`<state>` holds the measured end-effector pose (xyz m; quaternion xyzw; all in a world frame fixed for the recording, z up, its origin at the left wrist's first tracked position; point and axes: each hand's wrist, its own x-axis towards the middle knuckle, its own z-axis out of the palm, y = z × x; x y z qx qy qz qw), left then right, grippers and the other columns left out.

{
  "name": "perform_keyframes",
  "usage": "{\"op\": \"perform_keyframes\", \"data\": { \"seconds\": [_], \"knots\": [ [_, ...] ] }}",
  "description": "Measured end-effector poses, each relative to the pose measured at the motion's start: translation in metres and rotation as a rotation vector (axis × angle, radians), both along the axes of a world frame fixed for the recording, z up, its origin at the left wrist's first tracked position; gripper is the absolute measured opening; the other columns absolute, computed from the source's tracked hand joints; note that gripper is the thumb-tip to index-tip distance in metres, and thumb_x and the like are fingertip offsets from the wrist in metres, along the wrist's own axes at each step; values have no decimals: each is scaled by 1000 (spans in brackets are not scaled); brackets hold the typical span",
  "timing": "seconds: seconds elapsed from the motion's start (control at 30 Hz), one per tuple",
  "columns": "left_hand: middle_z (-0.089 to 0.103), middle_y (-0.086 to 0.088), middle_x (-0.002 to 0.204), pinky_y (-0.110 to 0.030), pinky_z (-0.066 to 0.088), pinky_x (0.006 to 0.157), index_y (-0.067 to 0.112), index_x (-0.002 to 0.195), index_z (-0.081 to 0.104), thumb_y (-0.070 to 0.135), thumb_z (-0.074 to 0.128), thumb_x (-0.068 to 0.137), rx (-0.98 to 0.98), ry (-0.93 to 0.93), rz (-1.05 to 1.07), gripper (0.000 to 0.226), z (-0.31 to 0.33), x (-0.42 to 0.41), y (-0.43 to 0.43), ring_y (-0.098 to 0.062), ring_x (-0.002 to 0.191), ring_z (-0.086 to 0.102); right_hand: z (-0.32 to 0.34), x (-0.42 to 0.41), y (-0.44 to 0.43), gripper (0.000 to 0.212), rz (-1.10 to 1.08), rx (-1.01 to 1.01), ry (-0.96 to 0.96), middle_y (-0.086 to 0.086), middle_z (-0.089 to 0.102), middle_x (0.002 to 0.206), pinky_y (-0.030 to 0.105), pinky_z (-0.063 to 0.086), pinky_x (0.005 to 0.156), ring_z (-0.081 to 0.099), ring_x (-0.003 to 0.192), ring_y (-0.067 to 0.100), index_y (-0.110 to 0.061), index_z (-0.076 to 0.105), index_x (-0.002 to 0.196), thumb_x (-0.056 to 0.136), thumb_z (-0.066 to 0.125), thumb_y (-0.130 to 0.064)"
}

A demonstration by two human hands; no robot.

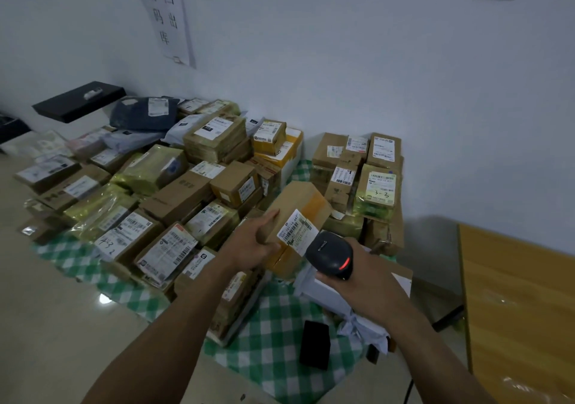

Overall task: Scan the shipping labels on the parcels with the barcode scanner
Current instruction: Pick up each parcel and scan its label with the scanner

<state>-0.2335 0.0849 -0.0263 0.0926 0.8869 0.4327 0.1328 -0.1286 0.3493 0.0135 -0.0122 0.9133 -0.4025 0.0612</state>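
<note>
My left hand [253, 242] grips a small cardboard parcel [300, 198] by its near left edge and holds it tilted above the pile. A white shipping label [297, 228] with barcodes sits on the parcel's near face. My right hand [362, 274] holds a black barcode scanner [330, 256], whose head points at that label from just below and to the right. A red light glows on the scanner's back.
Several labelled cardboard and bagged parcels [174, 198] lie piled on a green checked cloth [273, 335] against the white wall. A small black box [315, 344] lies on the cloth near me. A wooden table [516, 294] stands at the right, a black shelf [79, 100] at the back left.
</note>
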Motion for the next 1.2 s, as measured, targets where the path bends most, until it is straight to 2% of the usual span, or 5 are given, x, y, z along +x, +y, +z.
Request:
{"op": "perform_keyframes", "data": {
  "seconds": [0.17,0.6,0.83,1.03,1.2],
  "knots": [
    [47,-1,151,-47,47,111,48,157,31,39,79,82,-74,18,2,89,4,-7,-11,-22,136,49,2,0,-7,74,23,33,-8,-14,67,122,31,57,92,65,107,6,-39,43,143,82,82,-54],
    [51,-2,145,-32,46,97,47,159,26,39,78,86,-214,127,-28,90,-2,-14,-15,-23,127,53,1,0,-10,68,57,47,-33,-19,65,114,26,55,87,64,101,1,-42,45,134,79,81,-59],
    [51,6,142,-33,49,98,24,165,20,26,72,95,93,126,225,86,2,-18,-24,-13,128,51,-4,-3,-3,68,46,-16,-34,-19,67,118,26,56,90,64,105,-1,-39,47,140,83,80,-56],
    [46,-6,156,-56,43,112,36,163,22,35,74,90,63,-162,249,89,-8,-52,-61,-30,136,49,-13,-12,-7,61,17,40,-67,-18,67,111,28,57,85,64,98,0,-38,49,133,83,79,-56],
    [46,-4,155,-50,39,114,34,164,22,33,58,103,4,-273,218,71,-27,-67,-67,-30,135,47,-16,-16,-16,51,0,89,-81,-16,67,100,13,48,70,63,87,-3,-33,51,125,86,79,-49]
  ]
}}
